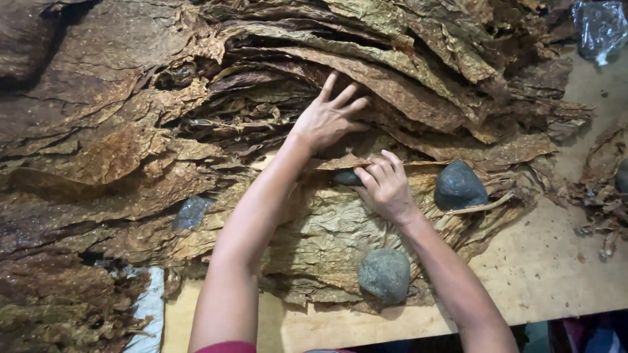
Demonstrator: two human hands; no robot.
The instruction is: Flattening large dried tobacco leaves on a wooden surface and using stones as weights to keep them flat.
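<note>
Three grey stones rest on a flattened stack of dried tobacco leaves [327,235] near the front edge of the wooden table [556,274]: one rounded stone [384,275] closest to the front edge, a darker stone [459,186] toward the right side of the stack, and a flat stone [191,213] on the leaves to the left. A fourth, small dark stone [347,178] lies at the back of the stack, just beside the right hand [386,186]. That hand is partly curled, its fingertips pinching the rear edge of the top leaf. The left hand [330,117] lies spread and flat, fingers released, pressing on the large heap of crumpled brown leaves [163,117] that covers the back and left of the table. Judged from this arrangement, only a modest share is smoothed and weighted; the heap, far larger than the stack, remains unsorted. A crumpled clear plastic bag [598,26] sits at the back right corner, and loose leaf scraps [605,196] lie along the right edge.
</note>
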